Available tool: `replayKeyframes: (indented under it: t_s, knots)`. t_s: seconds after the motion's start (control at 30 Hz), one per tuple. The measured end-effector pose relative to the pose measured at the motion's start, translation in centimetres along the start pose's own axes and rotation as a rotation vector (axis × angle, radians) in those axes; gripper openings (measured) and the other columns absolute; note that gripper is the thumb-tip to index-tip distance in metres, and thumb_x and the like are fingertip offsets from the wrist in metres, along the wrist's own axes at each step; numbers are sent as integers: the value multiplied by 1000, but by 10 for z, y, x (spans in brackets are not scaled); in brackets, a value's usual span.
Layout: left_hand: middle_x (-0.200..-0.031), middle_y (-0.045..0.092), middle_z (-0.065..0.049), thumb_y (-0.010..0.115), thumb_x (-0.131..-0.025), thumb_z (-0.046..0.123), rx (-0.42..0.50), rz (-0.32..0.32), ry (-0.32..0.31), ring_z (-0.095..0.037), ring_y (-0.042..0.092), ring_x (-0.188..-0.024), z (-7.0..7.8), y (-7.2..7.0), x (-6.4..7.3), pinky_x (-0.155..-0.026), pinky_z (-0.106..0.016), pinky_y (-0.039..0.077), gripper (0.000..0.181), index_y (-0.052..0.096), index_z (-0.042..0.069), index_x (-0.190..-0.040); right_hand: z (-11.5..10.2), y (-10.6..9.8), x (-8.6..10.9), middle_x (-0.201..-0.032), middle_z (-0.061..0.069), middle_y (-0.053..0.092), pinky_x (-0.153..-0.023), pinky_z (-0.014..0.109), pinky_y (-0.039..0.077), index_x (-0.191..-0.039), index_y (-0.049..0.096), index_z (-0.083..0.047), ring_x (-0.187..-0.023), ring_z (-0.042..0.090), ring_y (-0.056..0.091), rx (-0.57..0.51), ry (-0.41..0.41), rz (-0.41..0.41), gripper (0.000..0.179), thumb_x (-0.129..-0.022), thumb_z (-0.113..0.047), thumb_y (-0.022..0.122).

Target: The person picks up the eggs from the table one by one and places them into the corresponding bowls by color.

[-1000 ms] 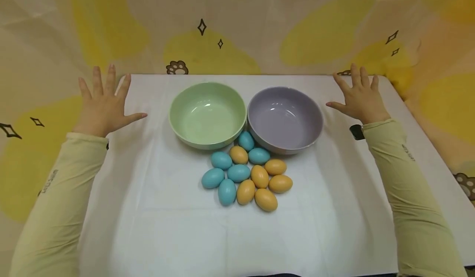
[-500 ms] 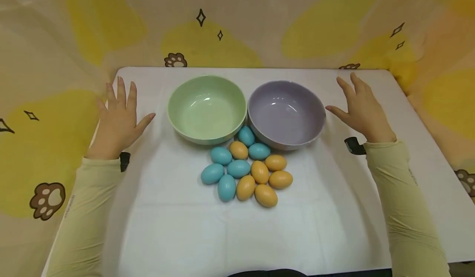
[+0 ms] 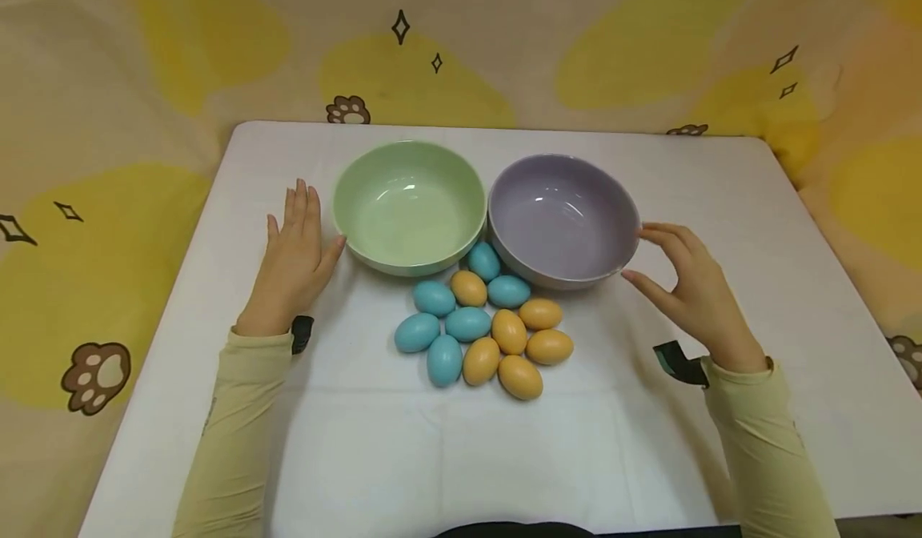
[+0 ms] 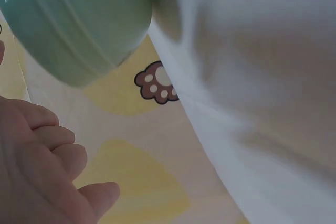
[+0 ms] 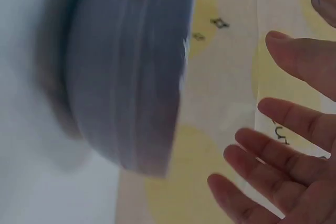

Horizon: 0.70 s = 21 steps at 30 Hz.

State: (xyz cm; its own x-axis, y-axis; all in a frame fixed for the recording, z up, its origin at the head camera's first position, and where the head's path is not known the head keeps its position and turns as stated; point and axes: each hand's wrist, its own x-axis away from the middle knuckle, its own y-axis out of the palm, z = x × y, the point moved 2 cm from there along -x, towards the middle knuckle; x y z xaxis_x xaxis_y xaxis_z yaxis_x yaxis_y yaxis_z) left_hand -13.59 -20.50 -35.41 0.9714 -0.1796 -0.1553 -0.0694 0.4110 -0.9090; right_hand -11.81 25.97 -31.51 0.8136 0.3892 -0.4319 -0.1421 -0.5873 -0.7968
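Smoothly glossy, green bowl (image 3: 409,210), purple bowl (image 3: 564,222) (both round)

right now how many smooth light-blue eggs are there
6: leftmost egg, nearest egg, middle egg, another egg before the round glossy green bowl, rightmost egg before the round glossy purple bowl, farthest egg at the gap between them. No others show.

Soft light glints in the green bowl (image 3: 409,216), while the wrist views look dimmer and partly blurred.
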Motion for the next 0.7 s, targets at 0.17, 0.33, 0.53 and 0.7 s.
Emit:
replayKeyframes:
  t_s: [0.17,0.33,0.53,0.7]
  knots:
    - [-156,-5,-22,36,-103,30,8,3,3,-33,-6,-144,6,9,-4,-109,-61,0,70,1,-11,-147,-16,26,27,-111,14,61,-92,16,37,-112,63,3,-100,23,56,-171,-137,44,48,-90,-40,63]
    - [-156,-2,-23,34,-103,29,7,0,-8,-33,-3,-144,8,11,-9,-109,-61,3,67,4,-12,-147,-26,51,46,-108,8,62,-92,14,38,-107,64,0,-102,18,56,-250,-142,-71,37,-86,-29,71]
    - [-156,3,-22,30,-104,29,29,-12,-36,-34,3,-144,7,13,-17,-110,-60,5,63,8,-11,-148,-30,72,55,-107,2,61,-88,16,40,-108,64,-5,-95,17,57,-272,-121,-169,47,-65,2,83]
    - [-157,3,-20,30,-104,25,56,14,-54,-33,4,-144,4,18,-17,-110,-59,5,61,8,-10,-148,-32,80,56,-104,0,60,-81,20,44,-107,64,-6,-89,14,57,-287,-108,-182,46,-65,0,84]
